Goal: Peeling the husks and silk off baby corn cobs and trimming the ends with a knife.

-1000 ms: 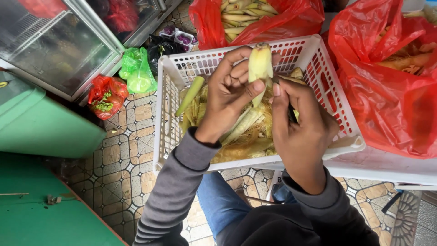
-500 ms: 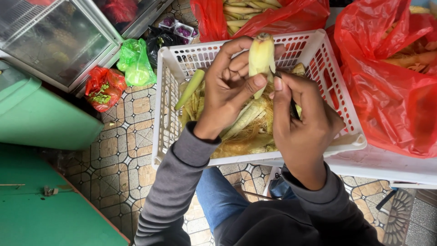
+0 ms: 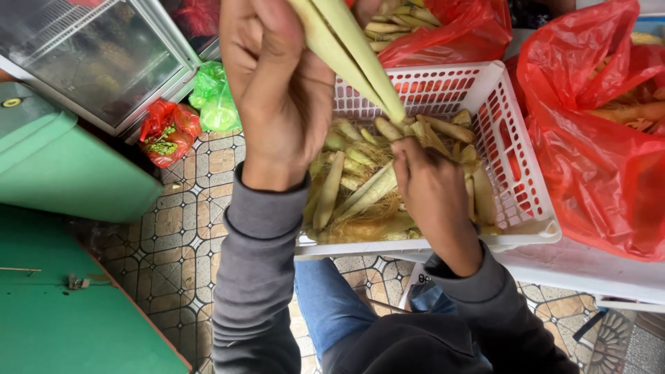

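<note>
Gripping a pale husk strip (image 3: 353, 52) between left hand (image 3: 277, 90) and right hand (image 3: 429, 180) over the white basket (image 3: 516, 173), an uneven pull could likely tear it.

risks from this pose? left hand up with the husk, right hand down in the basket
1. The left hand holds the long pale green husk strip high over the white plastic lattice basket; the strip may tear or drop outside it, perhaps onto the tiled floor.
2. The right hand presses into the heap of peeled cobs and husks; the basket overhangs its support, so a hard pull might tip it.
3. The red plastic bag crowds the basket and could snag.
</note>
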